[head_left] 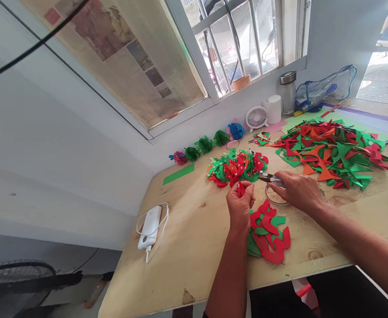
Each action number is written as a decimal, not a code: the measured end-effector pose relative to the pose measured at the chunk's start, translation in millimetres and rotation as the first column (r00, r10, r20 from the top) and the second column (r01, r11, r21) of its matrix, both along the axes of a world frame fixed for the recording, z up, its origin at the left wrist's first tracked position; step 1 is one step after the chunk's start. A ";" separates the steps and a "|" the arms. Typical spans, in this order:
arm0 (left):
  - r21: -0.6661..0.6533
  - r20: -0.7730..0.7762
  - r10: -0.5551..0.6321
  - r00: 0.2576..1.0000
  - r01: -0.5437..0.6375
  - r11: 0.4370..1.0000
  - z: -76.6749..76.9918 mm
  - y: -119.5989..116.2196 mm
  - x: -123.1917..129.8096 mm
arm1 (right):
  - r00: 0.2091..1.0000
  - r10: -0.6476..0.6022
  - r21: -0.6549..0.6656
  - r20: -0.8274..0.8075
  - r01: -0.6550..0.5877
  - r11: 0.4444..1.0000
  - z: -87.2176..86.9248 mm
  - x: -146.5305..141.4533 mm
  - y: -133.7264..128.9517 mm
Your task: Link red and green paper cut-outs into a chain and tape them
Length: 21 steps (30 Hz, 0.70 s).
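Note:
My left hand (239,203) is closed, pinching a small red piece (241,189) between thumb and fingers. My right hand (293,187) is closed around the handles of small pliers (267,177), whose dark jaws point left. Just beyond my hands lies a heap of red and green cut shapes (232,168) with small light bits on them. Nearer to me, beside my left wrist, is a loose pile of red and green cut pieces (270,234). A thin metal ring (275,202) rests partly under my right hand.
Cut scraps (333,152) form a large heap at the right. A white power bank (150,226) with a cable lies on the wooden table (180,247). Along the wall stand green paper balls (205,144), a small fan (256,118), a white roll (274,109) and a glass bottle (287,95).

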<state>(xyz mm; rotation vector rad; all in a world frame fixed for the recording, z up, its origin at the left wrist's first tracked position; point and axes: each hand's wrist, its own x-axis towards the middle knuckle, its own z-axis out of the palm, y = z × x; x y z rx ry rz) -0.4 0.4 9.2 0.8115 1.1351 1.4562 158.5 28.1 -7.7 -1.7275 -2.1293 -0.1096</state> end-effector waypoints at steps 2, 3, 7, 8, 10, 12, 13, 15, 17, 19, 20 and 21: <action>-0.013 0.025 -0.001 1.000 0.002 1.000 0.8 -0.2 -0.2 | 0.999 -0.031 -0.030 0.017 0.031 0.999 0.3 2.9 2.2; -0.018 0.032 -0.001 0.999 0.002 1.000 1.2 -0.3 -0.2 | 0.999 -0.042 -0.044 0.024 0.043 0.998 0.3 4.0 3.1; -0.021 0.045 -0.009 0.999 0.010 1.000 2.7 -0.5 -0.1 | 0.997 -0.041 -0.102 0.063 0.047 0.994 -0.2 5.8 4.6; -0.019 0.048 -0.014 0.999 0.015 1.000 2.8 -0.7 0.0 | 0.997 -0.030 -0.115 0.072 0.038 0.993 -0.1 5.9 4.6; -0.014 0.049 -0.027 0.998 0.027 1.000 2.9 -1.2 0.4 | 0.996 -0.006 -0.137 0.086 0.018 0.990 0.4 6.0 4.2; -0.012 0.046 -0.038 0.998 0.039 0.999 2.8 -1.9 1.0 | 0.995 0.011 -0.158 0.098 0.004 0.987 1.3 6.0 3.7; -0.016 0.046 -0.042 0.998 0.043 0.999 2.7 -2.2 1.5 | 0.994 0.017 -0.170 0.105 0.001 0.985 1.8 5.9 3.5; -0.027 0.048 -0.043 0.998 0.045 0.999 2.6 -2.6 2.8 | 0.993 0.028 -0.196 0.114 -0.005 0.981 2.4 5.5 3.1; -0.038 0.050 -0.042 0.998 0.044 0.998 2.7 -2.8 4.1 | 0.993 0.028 -0.220 0.115 -0.002 0.975 2.3 4.8 3.1; -0.047 0.049 -0.040 0.998 0.042 0.998 2.9 -2.9 5.1 | 0.994 0.018 -0.241 0.111 0.010 0.971 1.7 4.0 3.4; -0.052 0.048 -0.040 0.998 0.043 0.998 2.9 -2.9 5.5 | 0.994 0.014 -0.250 0.112 0.015 0.968 1.3 3.8 3.7; -0.056 0.047 -0.043 0.998 0.046 0.997 3.0 -3.0 5.7 | 0.993 0.009 -0.256 0.117 0.021 0.966 1.1 3.8 4.1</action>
